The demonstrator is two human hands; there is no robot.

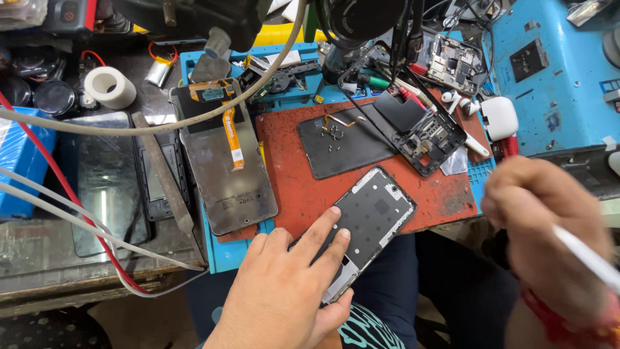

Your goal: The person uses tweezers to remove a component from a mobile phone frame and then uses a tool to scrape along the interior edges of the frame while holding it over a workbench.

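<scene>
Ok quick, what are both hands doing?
Left hand: open, fingers pressing on the phone frame.
Right hand: closed around a white tool.

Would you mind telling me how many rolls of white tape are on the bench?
1. The roll of white tape stands at the far left of the bench, behind the dark glass panel and beside a small silver battery. Clutter could hide others.

A cluttered workbench (58,271) with a worn front edge carries a red work mat (290,181). Under the mat lies a blue mat (226,255); right of it stands a blue box (555,84). Bright light glares off surfaces left of the mat.
</scene>
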